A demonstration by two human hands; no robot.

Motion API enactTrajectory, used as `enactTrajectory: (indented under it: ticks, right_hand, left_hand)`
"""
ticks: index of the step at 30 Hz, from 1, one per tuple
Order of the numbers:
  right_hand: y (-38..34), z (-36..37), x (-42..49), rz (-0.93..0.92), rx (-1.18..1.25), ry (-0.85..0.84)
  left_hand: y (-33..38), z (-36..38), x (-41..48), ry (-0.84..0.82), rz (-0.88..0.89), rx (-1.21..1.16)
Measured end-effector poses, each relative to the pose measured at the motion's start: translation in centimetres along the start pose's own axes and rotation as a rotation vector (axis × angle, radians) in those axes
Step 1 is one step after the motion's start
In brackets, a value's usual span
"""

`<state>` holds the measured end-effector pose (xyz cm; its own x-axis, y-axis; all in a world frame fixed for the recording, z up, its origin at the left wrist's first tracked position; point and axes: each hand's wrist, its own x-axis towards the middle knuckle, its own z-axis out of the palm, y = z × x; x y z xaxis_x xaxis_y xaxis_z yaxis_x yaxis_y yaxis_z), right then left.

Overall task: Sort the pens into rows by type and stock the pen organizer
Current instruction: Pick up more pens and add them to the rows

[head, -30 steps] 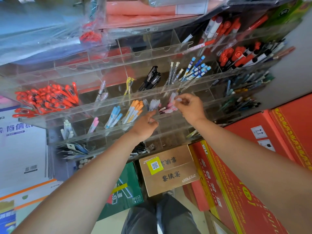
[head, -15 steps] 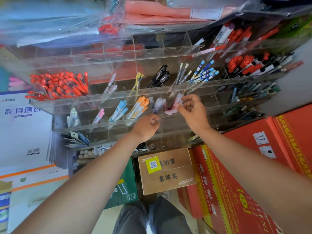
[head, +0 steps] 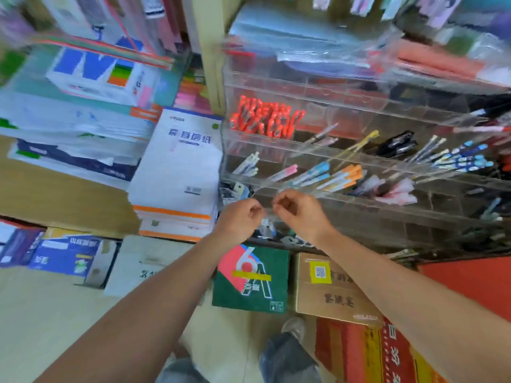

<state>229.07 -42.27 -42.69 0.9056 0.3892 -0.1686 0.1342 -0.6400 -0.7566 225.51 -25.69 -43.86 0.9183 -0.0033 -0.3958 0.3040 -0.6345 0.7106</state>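
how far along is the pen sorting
Done: red pens, blue pens, orange pens and black pens each sit grouped in their own organizer slots. In hand: left hand and right hand curl at the lower tier's front; blur hides any pen. Left: several slots look unfilled.

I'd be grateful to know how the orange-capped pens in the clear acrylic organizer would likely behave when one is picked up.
The orange-capped pens look slim and rigid, so probably light and stiff. They lean loosely together in the clear acrylic organizer, so lifting one may shift its neighbours. Their slender tube shape suggests they roll.
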Motion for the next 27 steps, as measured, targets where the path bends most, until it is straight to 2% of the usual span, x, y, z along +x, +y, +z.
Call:
enactTrajectory:
  ticks: [3, 5, 10, 15, 20, 27]
  right_hand:
    - [-5.6, 7.2, 1.2, -0.049, -0.085, -0.065]
    - [-9.9, 12.3, 1.8, -0.087, -0.136, -0.118]
    - [-19.6, 25.3, 3.2, -0.155, -0.284, -0.283]
    - [-26.7, 36.3, 5.4, -0.171, -0.468, -0.524]
    - [-30.8, 45.3, 9.9, -0.210, -0.591, -0.622]
    - [-37.4, 57.0, 20.0, -0.209, -0.582, -0.648]
  left_hand:
    - [-7.3, -5.6, -3.9, 0.159, -0.019, 0.119]
    - [-12.4, -9.5, -6.8, 0.207, -0.039, 0.160]
    - [-25.0, -18.5, -14.3, 0.183, -0.118, 0.277]
    - [-35.6, -25.3, -19.5, 0.099, -0.217, 0.349]
    - [-43.4, -31.3, -21.0, 0.129, -0.354, 0.292]
    - [-55.3, -41.8, -17.0, 0.181, -0.402, 0.301]
